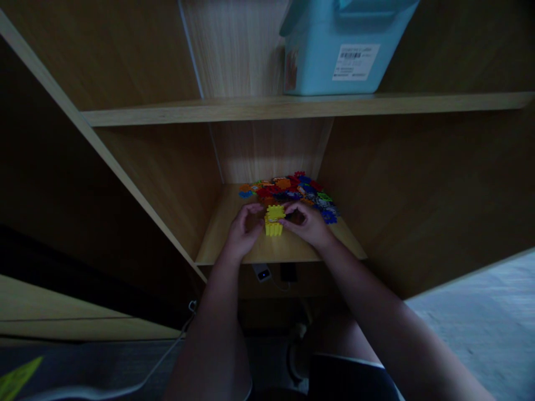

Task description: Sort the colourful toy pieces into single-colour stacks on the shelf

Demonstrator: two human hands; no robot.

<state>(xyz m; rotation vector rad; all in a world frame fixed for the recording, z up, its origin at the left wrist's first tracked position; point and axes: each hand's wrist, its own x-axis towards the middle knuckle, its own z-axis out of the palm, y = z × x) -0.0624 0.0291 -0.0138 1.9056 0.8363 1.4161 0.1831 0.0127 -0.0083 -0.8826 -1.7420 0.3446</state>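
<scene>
A small yellow structure of toothed, interlocking plastic pieces [274, 227] stands on the wooden shelf, with one yellow piece [276, 212] raised at its top. My right hand [310, 224] is at its right side, thumb and forefinger closed at the edge of the upper piece. On the other side, my left hand [243, 229] curves around with thumb and fingers apart, its thumb tip close to the yellow wall; whether it touches I cannot tell. Behind them lies a pile of loose toothed pieces [288, 189] in red, blue, orange and green.
The wooden shelf [225, 223] is walled in on both sides. A light blue plastic bin [321, 61] with a label stands on the upper board [234, 110]. Below sit a white device [262, 273] with a small light and a dark object [288, 272]. A white cable [163, 356] runs at lower left.
</scene>
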